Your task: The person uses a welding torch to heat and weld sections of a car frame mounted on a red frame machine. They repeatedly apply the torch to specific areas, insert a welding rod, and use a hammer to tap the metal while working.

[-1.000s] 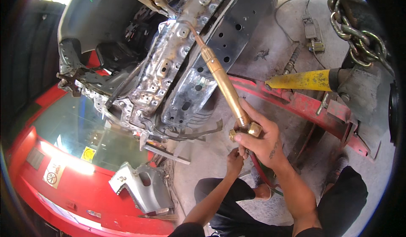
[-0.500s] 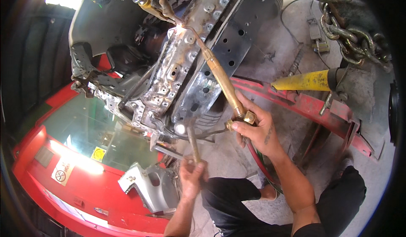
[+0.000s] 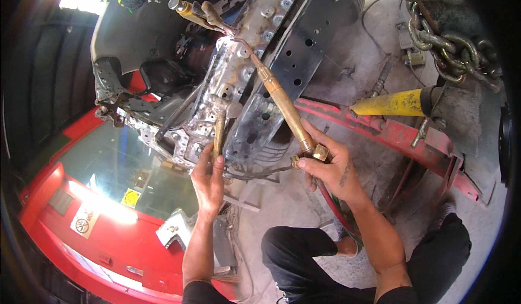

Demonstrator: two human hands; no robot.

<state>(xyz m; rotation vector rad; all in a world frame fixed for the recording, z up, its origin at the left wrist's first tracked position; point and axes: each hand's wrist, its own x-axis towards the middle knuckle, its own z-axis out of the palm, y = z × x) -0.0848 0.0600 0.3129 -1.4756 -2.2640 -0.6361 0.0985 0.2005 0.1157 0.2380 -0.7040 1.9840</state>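
Right hand: the right hand is closed around the rear end of the long brass cutting torch, fingers at its valve knobs.
Torch position: it runs up and away from the right grip; its bent tip touches the bare grey metal car frame, where a bright spot glows.
Left hand: the left hand is closed on the wooden handle of a hammer.
Hammer position: its head stands above the left grip, against the frame.
Hoses: a red hose hangs below the right grip.
Around: a yellow hydraulic cylinder lies beyond the right grip; a red car body lies outside the left grip.
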